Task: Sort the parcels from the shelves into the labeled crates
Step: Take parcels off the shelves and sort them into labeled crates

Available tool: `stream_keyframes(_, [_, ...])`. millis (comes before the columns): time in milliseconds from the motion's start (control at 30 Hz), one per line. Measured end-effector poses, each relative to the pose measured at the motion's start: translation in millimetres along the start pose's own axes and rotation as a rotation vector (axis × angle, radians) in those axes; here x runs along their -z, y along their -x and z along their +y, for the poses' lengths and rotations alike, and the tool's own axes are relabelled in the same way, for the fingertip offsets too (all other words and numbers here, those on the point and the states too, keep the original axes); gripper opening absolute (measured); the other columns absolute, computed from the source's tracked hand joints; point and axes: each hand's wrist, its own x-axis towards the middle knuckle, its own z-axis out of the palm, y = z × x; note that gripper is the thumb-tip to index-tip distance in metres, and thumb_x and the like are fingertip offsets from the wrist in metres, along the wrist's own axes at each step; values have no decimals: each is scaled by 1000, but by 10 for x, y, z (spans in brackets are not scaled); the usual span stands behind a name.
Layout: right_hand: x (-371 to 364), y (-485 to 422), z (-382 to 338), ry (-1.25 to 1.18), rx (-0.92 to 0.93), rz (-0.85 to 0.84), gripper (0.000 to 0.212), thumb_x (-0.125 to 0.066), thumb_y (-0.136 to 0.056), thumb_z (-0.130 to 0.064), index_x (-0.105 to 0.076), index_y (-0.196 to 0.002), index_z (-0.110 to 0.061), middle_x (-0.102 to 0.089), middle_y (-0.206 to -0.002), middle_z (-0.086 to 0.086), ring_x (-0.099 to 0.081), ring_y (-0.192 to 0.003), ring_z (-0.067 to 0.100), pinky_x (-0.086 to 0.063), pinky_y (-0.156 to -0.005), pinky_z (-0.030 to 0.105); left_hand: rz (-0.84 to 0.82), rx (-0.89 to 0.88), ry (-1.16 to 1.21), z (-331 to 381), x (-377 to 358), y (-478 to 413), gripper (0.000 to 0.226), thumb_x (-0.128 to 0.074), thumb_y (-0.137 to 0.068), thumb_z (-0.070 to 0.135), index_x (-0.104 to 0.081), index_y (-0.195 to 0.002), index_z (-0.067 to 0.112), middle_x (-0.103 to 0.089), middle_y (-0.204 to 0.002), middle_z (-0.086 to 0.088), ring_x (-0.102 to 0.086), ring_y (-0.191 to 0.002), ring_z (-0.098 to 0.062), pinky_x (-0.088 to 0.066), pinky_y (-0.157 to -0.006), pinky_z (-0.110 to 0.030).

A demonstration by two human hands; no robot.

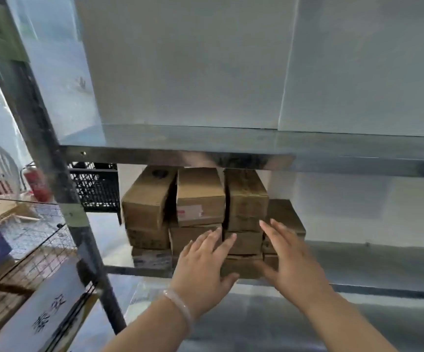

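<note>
Cardboard parcels (199,196), stacked on metal shelf (358,265); left grip (203,265) and right grip (292,260) both fingers apart, holding nothing, near stack.

cardboard parcels (200,196) stand stacked in columns on the lower shelf (363,262) near its left end, under the upper shelf (231,139); a crate (96,189) sits behind them to the left, a fire extinguisher (37,184) further left beyond the upright post (51,158)
</note>
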Motion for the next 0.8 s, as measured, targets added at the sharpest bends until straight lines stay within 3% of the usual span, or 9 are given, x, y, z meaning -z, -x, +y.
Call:
stream_keyframes(167, [12, -219, 868, 15, -145, -28, 82, -64, -88, -50, -16, -153, -39, -13, -163, -2, -13, -148, 20, -23, -117, 37, -28, 7, 27, 472, -413, -403, 76, -44, -90, 65, -2, -151, 47, -7, -164, 12, -6, -151, -14, -9, -120, -39])
stream_keyframes(300, [-54, -514, 1260, 9, -178, -114, 87, -63, -86, -56, -7, -151, -47, 4, -164, 0, -11, -149, 26, -30, -114, 44, -39, 43, 22, 676, -591, -555, 74, -42, -92, 65, -3, -152, 47, -6, -164, 13, -7, -150, -13, -13, -120, -35])
stream_keyframes(367, [-120, -622, 1381, -20, -177, -185, 87, -61, -86, -59, -2, -151, -50, 7, -164, 2, -19, -147, 30, -35, -111, 44, -43, 64, 29, 735, -617, -602, 73, -42, -92, 65, -4, -152, 48, -5, -163, 14, -6, -150, -12, -13, -120, -34])
stream_keyframes(467, [-237, -719, 1508, -89, -172, -256, 81, -60, -89, -54, -8, -152, -49, -13, -163, 5, -38, -139, 28, -43, -105, 38, -58, 96, 70, 809, -629, -669, 71, -43, -93, 63, -6, -152, 48, -6, -163, 15, -6, -149, -12, -13, -120, -34])
stream_keyframes(533, [-309, -738, 1568, -141, -144, -209, 71, -59, -93, -47, -19, -152, -45, -40, -150, 4, -51, -126, 20, -46, -96, 29, -76, 105, 89, 851, -646, -704, 71, -44, -93, 62, -8, -153, 48, -8, -162, 15, -7, -149, -12, -13, -120, -34])
stream_keyframes(600, [-352, -710, 1613, -176, -119, -139, 61, -57, -95, -42, -29, -149, -43, -54, -136, 0, -57, -115, 15, -45, -87, 24, -87, 110, 121, 886, -667, -725, 70, -46, -94, 61, -12, -153, 46, -11, -162, 15, -9, -149, -12, -15, -122, -34])
stream_keyframes(800, [-234, -365, 1660, -295, -108, 36, 57, -60, -94, -34, -37, -146, -41, -55, -136, -5, -58, -113, 12, -46, -84, 22, -44, 102, 258, 1029, -640, -765, 64, -51, -95, 54, -23, -151, 43, -20, -158, 18, -14, -146, -9, -15, -120, -25])
